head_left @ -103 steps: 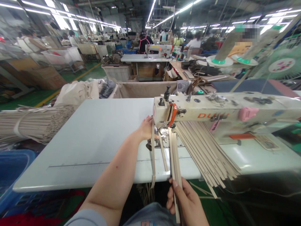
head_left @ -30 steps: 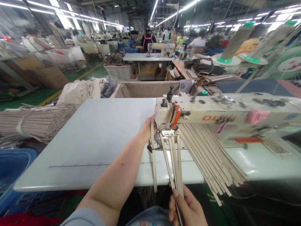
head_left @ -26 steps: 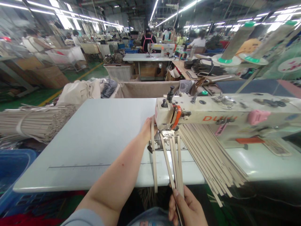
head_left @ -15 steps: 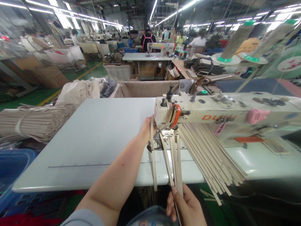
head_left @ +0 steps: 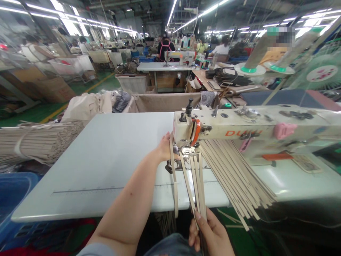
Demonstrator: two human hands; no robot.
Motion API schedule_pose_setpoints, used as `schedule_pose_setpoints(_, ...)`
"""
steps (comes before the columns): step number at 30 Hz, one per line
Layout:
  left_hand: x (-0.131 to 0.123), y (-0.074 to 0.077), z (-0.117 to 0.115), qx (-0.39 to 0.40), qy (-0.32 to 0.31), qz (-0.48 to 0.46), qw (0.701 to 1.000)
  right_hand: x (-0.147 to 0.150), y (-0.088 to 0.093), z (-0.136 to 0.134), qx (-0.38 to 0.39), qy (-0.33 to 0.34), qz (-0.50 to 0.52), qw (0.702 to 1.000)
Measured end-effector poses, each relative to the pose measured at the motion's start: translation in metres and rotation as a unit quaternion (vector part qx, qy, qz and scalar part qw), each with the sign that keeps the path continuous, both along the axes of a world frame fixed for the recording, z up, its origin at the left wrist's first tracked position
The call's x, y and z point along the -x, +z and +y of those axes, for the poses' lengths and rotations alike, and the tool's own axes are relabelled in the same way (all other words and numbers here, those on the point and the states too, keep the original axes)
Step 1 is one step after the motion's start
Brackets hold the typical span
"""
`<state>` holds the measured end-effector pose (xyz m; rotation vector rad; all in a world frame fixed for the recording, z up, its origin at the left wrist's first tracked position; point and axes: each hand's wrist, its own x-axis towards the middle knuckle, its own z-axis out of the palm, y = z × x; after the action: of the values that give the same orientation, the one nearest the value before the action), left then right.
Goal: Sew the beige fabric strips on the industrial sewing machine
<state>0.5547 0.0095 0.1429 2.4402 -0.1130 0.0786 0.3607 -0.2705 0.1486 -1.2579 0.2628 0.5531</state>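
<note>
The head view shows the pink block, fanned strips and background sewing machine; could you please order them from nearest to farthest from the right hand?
1. Fanned strips: forward-right of the right hand.
2. Pink block: farther right and forward.
3. Background sewing machine: far ahead.

I can see a pale grey-blue sleeve (head_left: 97, 249) that stops short of the elbow, plain cloth with a soft edge. Beyond it the left forearm (head_left: 133, 199) is bare, with one small spot on it (mole or mark, I can't tell which). The left hand (head_left: 163, 150) and right hand (head_left: 210, 231) are bare too. Below the near edge of the table (head_left: 93, 153) shows a faded blue, denim-like garment (head_left: 173, 245).
</note>
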Motion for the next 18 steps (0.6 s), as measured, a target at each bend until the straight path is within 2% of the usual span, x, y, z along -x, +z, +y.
schedule_pose_setpoints(4, -0.002, -0.003, 0.0, -0.027, 0.004, 0.015, 1.0, 0.001, -0.001, -0.006, -0.01, 0.022, 0.033, 0.999)
schedule_pose_setpoints(8, -0.003, -0.003, 0.001, -0.032, 0.004, 0.01, 0.999, 0.004, -0.001, -0.009, -0.012, -0.008, 0.055, 0.998)
schedule_pose_setpoints(12, -0.003, -0.001, 0.001, -0.05, -0.008, 0.013, 0.999, 0.007, 0.0, -0.01, -0.011, -0.005, 0.078, 0.997)
schedule_pose_setpoints(18, -0.003, -0.001, 0.0, -0.06, -0.007, 0.011, 0.998, 0.008, 0.001, -0.014, 0.006, -0.007, 0.049, 0.999)
